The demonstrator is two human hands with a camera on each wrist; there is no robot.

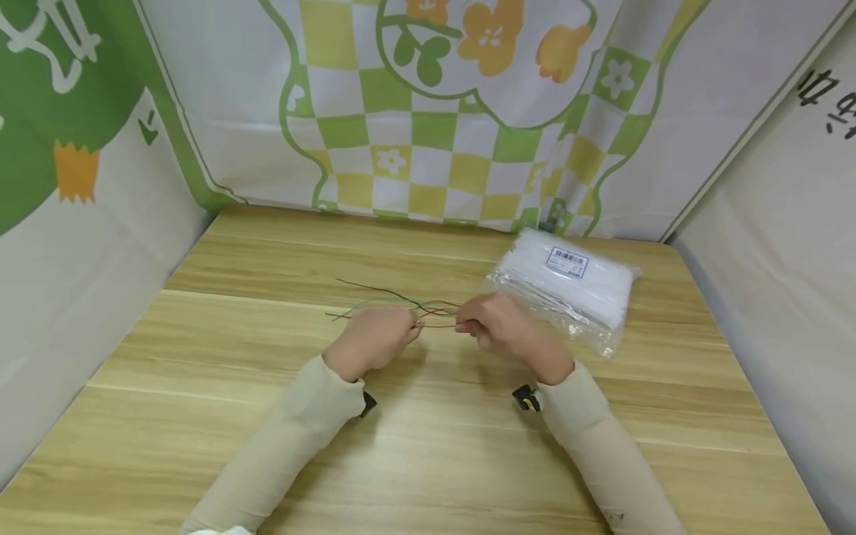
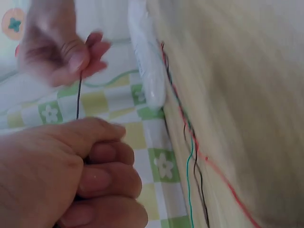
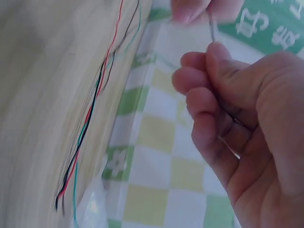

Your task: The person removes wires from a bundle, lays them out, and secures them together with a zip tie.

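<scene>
A thin dark wire (image 1: 439, 326) stretches across the short gap between my two hands. My left hand (image 1: 377, 336) holds one part of it in curled fingers, and in the left wrist view the wire (image 2: 79, 97) rises from behind the forefinger. At the other side, my right hand (image 3: 259, 104) pinches the wire between thumb and forefinger. Just beyond the hands, more thin wires lie loosely crossed on the wooden table (image 1: 428, 446). Among them are a red wire (image 2: 233, 192), a green wire (image 2: 188, 190) and a black wire (image 3: 90, 111).
Behind my right hand lies a clear plastic bag of white strips (image 1: 568, 282) with a barcode label. A checkered green, yellow and white cloth (image 1: 428, 148) hangs at the table's back edge. Pale fabric walls stand at both sides.
</scene>
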